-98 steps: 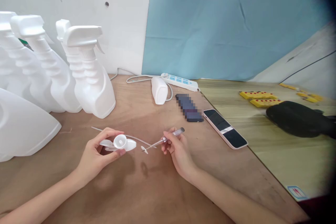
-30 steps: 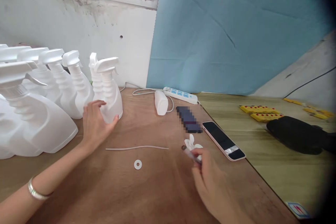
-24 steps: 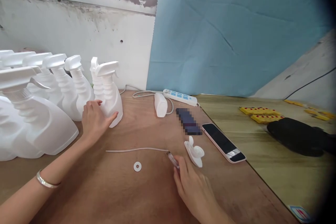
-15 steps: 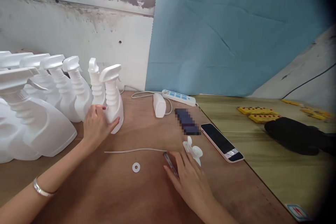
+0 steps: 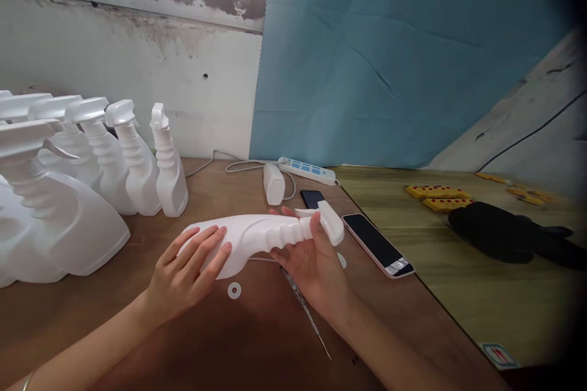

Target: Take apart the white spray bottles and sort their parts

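A white spray bottle (image 5: 257, 232) lies tilted on its side in the air above the table, its spray head pointing right. My left hand (image 5: 188, 269) grips the bottle's base end. Around the neck, just below the trigger head, my right hand (image 5: 316, 263) is closed. Under the right hand, a thin screwdriver (image 5: 305, 305) rests on the tabletop with its tip toward me. A white ring washer (image 5: 234, 290) lies flat beneath the bottle. The thin white tube (image 5: 263, 259) is mostly hidden behind the bottle, and a white plastic part shows only an edge past my right hand.
Several white spray bottles (image 5: 68, 214) stand in rows at the left. A pink-edged phone (image 5: 378, 245), a darker phone (image 5: 312, 198), a white adapter (image 5: 274, 184) and a power strip (image 5: 307, 170) lie toward the back. Yellow pieces (image 5: 438, 195) and a black object (image 5: 499, 232) sit at the right.
My left hand has taken a spray bottle from the row and brought it right, tipped sideways. My right hand has left the screwdriver and taken hold of the bottle's neck.
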`<state>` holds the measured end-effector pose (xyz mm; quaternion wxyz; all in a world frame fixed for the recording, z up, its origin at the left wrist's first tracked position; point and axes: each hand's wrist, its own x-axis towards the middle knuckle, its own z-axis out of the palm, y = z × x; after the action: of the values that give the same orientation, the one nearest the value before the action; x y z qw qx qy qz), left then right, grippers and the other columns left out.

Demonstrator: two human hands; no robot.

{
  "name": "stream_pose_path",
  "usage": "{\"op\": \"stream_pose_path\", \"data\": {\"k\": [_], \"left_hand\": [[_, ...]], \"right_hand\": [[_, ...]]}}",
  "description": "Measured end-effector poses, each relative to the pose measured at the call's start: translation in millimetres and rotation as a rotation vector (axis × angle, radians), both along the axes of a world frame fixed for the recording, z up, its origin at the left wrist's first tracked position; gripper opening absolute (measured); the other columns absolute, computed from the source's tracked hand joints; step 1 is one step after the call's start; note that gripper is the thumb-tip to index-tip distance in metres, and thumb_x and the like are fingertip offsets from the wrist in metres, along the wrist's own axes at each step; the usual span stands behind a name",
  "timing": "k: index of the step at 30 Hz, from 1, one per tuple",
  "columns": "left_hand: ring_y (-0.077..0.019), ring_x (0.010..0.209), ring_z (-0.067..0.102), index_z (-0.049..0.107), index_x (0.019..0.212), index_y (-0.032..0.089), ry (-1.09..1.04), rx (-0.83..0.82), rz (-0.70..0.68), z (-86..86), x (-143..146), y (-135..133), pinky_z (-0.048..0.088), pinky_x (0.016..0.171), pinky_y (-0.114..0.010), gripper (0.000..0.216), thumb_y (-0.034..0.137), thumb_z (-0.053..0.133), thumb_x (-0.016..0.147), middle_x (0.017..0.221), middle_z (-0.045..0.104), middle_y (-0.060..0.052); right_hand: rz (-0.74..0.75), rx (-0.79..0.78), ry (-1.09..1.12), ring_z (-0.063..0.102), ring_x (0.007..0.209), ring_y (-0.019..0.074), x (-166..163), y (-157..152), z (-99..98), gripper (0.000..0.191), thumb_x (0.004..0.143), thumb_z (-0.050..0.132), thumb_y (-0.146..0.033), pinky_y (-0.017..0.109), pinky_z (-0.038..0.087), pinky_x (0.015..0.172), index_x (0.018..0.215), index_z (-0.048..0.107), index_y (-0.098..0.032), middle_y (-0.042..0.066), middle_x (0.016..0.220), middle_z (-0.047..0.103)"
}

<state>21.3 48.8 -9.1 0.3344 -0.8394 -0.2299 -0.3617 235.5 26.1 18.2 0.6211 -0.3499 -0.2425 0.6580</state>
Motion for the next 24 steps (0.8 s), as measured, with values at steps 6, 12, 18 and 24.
{"op": "stream_pose_path", "data": {"k": [6, 12, 18, 24], "left_hand": [[-0.0248, 0.101, 0.059, 0.044, 0.114, 0.016, -0.146, -0.415, -0.055, -6.9, -12, -4, 0.043, 0.091, -0.042, 0.047, 0.03, 0.063, 0.073, 0.103, 0.064, -0.011], [-0.021, 0.084, 0.064, 0.034, 0.114, 0.031, -0.575, -1.01, -0.065, -0.4, -8, -17, 0.052, 0.062, -0.026, 0.07, 0.034, 0.075, 0.058, 0.098, 0.066, -0.002], [-0.0173, 0.054, 0.058, 0.053, 0.097, 0.016, -1.184, -2.268, 0.053, 29.9, 13, -24, 0.045, 0.043, -0.024, 0.044, 0.052, 0.053, 0.072, 0.072, 0.065, -0.007], [-0.0224, 0.077, 0.063, 0.048, 0.118, 0.021, -1.345, -2.387, -0.163, 20.0, 15, -30, 0.051, 0.062, -0.031, 0.048, 0.046, 0.049, 0.077, 0.098, 0.065, -0.008]], "right_hand": [[-0.322, -0.184, 0.232, 0.061, 0.096, 0.0217, 12, 7, 3.5, 0.033, 0.068, 0.066, -0.051, 0.034, 0.053, 0.068, 0.071, 0.058, -0.02, 0.002, 0.09, 0.068], [-0.373, -0.208, 0.256, 0.064, 0.087, 0.0183, 22, 5, 4.2, 0.018, 0.068, 0.069, -0.029, 0.03, 0.055, 0.067, 0.066, 0.054, -0.019, 0.0, 0.076, 0.067], [-0.268, -0.104, 0.29, 0.064, 0.073, 0.0137, 20, -3, 9.2, 0.022, 0.074, 0.062, -0.028, 0.032, 0.055, 0.072, 0.06, 0.05, -0.017, -0.002, 0.064, 0.061], [-0.352, -0.135, 0.374, 0.061, 0.066, 0.009, 30, 5, 11.2, 0.02, 0.078, 0.059, -0.026, 0.031, 0.054, 0.077, 0.063, 0.05, -0.016, -0.005, 0.059, 0.055]]}}
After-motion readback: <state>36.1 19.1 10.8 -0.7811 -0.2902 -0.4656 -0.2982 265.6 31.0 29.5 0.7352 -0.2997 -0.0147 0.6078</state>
